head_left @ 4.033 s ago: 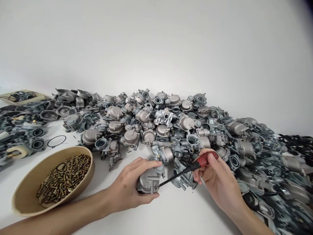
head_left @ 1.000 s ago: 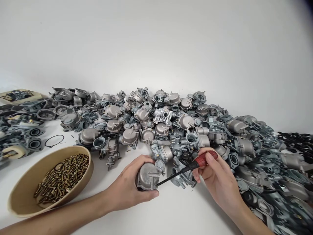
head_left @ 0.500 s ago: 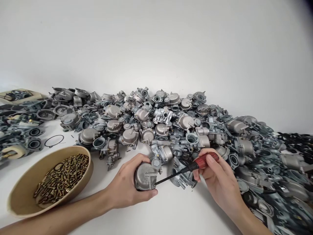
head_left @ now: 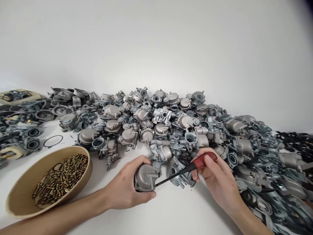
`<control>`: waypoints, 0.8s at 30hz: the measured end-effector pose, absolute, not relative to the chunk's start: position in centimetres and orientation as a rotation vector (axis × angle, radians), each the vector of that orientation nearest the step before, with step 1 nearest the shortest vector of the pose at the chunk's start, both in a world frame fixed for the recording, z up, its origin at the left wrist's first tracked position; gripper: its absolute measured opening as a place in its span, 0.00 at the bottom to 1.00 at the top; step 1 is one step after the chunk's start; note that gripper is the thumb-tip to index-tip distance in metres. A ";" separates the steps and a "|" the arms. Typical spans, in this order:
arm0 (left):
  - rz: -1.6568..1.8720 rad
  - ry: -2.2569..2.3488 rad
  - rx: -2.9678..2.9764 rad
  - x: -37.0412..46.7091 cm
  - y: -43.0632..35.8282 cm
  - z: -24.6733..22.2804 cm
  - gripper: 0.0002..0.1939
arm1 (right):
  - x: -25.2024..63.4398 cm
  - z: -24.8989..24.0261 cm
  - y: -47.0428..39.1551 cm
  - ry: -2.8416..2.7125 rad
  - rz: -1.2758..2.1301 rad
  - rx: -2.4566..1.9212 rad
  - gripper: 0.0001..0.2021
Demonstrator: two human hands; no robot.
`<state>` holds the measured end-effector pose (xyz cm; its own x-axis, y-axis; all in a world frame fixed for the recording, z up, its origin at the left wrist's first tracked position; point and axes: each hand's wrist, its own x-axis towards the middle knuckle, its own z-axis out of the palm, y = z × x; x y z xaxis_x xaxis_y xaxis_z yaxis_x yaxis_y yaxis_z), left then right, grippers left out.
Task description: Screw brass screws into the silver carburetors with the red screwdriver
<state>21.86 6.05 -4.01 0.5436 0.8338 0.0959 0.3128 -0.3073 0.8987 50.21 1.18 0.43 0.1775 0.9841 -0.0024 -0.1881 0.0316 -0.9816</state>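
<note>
My left hand (head_left: 127, 186) is wrapped round a grey metal carburetor (head_left: 146, 177), its rounded bowl facing up, just above the white table. In my right hand (head_left: 216, 176) is a screwdriver (head_left: 201, 161) with a red handle and a black shaft. The shaft slants down to the left, and its tip meets the lower right edge of the carburetor, by my left thumb. Whether the tip sits in a screw is too small to tell.
A tan bowl (head_left: 89, 168) of brass-coloured screws stands at the left, beside my left forearm. Behind my hands a long heap of carburetors (head_left: 161, 129) lies against the wall and spreads down the right side. A black ring (head_left: 53, 141) lies behind the bowl.
The carburetor has turned slightly in my left hand, and the screwdriver has shifted a little to the left with its tip still against it.
</note>
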 end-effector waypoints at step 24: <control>0.764 0.869 2.157 21.7 5.9 -4.5 0.24 | 50.7 0.3 0.2 -1.186 1.112 -1.156 0.18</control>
